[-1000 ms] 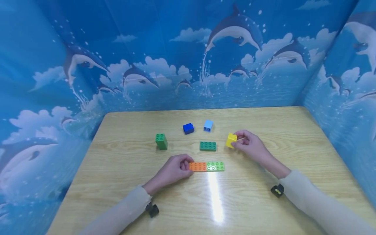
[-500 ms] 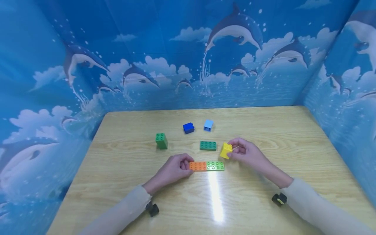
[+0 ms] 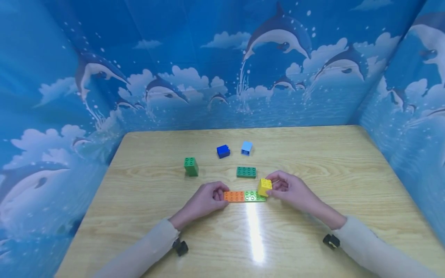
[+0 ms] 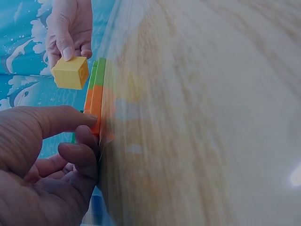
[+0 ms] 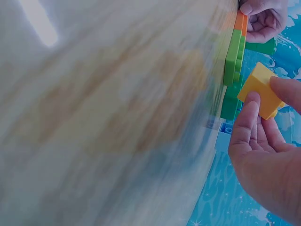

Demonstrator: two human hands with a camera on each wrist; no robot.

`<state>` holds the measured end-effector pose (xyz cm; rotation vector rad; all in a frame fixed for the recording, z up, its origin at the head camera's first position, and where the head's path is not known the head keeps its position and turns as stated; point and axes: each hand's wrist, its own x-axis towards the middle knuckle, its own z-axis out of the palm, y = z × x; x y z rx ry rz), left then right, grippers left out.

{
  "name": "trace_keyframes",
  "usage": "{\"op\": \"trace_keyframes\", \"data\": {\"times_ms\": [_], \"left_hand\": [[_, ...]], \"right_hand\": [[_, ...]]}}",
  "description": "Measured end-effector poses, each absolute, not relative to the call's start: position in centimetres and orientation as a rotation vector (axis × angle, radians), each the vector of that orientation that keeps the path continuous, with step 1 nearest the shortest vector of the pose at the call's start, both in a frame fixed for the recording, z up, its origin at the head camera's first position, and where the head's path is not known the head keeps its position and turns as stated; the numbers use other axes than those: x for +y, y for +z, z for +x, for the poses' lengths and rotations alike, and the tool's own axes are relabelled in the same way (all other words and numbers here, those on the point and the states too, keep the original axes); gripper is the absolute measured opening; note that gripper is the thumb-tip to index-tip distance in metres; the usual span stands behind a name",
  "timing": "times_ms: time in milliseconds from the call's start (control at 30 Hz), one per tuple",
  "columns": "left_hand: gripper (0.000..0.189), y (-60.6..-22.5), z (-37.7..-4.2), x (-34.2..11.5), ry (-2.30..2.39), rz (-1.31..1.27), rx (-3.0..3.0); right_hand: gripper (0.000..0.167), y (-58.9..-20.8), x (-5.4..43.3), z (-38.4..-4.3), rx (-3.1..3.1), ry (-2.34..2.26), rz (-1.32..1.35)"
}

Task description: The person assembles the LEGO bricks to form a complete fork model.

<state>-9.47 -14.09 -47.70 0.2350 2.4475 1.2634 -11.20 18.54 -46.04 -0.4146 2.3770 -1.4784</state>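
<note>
My left hand (image 3: 209, 197) pinches the left end of an orange toy brick (image 3: 234, 197) between thumb and fingers, low on the table. End to end with it lies a lime green brick (image 3: 252, 196), studs up. Between thumb and fingertips, my right hand (image 3: 291, 190) holds a yellow brick (image 3: 265, 187) over the right end of the lime one. In the right wrist view the yellow brick (image 5: 261, 89) is tilted and apart from the lime brick (image 5: 231, 57). The left wrist view shows the left thumb on the orange brick (image 4: 97, 106).
Behind the orange and lime row lies a dark green brick (image 3: 246, 172). A tall green brick (image 3: 191, 167) stands to the left. Farther back are a dark blue brick (image 3: 223, 151) and a light blue brick (image 3: 246, 148). A dolphin-print curtain (image 3: 194, 100) borders the wooden table (image 3: 299, 247).
My right hand has brought the yellow brick left and nearer, from beside the dark green brick to over the lime brick's right end. The left hand has stayed on the orange brick.
</note>
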Motion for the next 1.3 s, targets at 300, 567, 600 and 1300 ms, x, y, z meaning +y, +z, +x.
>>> {"op": "trace_keyframes", "data": {"times_ms": [300, 567, 600, 1300], "left_hand": [[0.037, -47.6, -9.5, -13.9, 1.267, 0.246, 2.449], [0.037, -47.5, -9.5, -13.8, 1.240, 0.246, 2.464], [0.037, -47.5, -9.5, -13.8, 1.240, 0.245, 2.462], [0.036, -47.6, -9.4, -13.8, 1.246, 0.201, 2.461]], "right_hand": [[0.038, -45.8, 18.3, -10.6, 2.435, -1.446, -0.454], [0.039, -46.0, 18.3, -10.2, 2.462, -1.393, -0.475], [0.038, -45.9, 18.3, -10.1, 2.466, -1.389, -0.477], [0.039, -46.0, 17.7, -10.0, 2.513, -1.360, -0.566]]}}
